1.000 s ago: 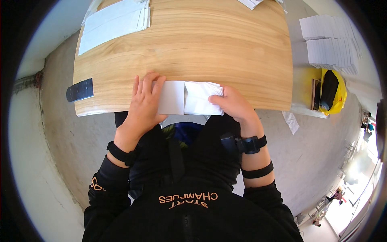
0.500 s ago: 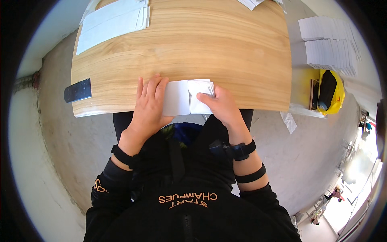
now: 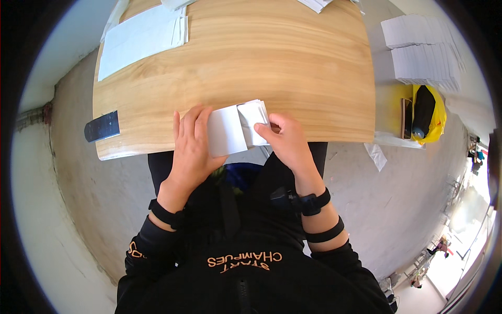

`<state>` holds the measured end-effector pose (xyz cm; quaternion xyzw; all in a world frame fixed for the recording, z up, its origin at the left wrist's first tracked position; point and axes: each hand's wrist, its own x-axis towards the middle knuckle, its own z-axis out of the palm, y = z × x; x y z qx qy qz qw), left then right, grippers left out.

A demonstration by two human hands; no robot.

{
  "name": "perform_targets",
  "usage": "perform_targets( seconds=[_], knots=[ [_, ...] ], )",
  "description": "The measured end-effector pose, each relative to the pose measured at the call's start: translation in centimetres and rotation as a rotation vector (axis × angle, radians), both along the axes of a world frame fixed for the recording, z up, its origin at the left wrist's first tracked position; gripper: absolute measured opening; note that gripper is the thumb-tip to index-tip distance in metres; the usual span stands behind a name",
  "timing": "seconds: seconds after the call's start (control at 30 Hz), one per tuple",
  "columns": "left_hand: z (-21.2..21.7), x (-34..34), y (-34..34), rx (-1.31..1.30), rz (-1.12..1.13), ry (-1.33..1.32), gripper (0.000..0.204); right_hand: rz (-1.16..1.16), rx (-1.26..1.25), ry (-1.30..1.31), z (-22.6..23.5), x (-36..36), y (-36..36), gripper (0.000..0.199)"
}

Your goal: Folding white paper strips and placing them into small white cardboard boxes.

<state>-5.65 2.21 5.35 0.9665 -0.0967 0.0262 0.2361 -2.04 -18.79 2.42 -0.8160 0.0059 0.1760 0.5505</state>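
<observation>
At the table's front edge, my left hand (image 3: 192,138) is closed round the left end of a flat white box or sleeve (image 3: 226,130). A bundle of white folded papers (image 3: 254,123) sticks out of the sleeve's right end, its sheets slightly uneven at the edges. My right hand (image 3: 285,138) pinches the right side of that bundle, thumb on top and fingers behind it. The sleeve and papers tilt a little, with the right side higher. How far the papers reach into the sleeve is hidden.
White sheets (image 3: 144,41) lie at the table's far left, more papers (image 3: 315,4) at the far edge. A dark flat object (image 3: 102,126) overhangs the left edge. To the right are stacked white papers (image 3: 426,63), a yellow bag (image 3: 438,123) and a phone-like object (image 3: 406,119).
The sleeve and papers have turned slightly counterclockwise and shifted a little left. My right thumb stays on the papers, while its fingers are now more bent behind them.
</observation>
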Motion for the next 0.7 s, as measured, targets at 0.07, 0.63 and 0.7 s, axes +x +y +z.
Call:
perform_targets(
  seconds=[0.07,0.63,0.7],
  knots=[
    [-0.1,-0.1,-0.2,0.002,0.005,-0.004,0.084,-0.058,0.035,0.006,1.0,0.1,0.4,0.026],
    [-0.6,-0.9,-1.4,-0.095,0.054,-0.091,0.090,-0.064,-0.062,-0.125,3.9,-0.2,2.2,0.013],
    [-0.5,-0.7,-1.7,-0.113,0.082,-0.114,0.091,-0.096,-0.063,-0.157,4.2,-0.2,2.5,0.012]
  ],
)
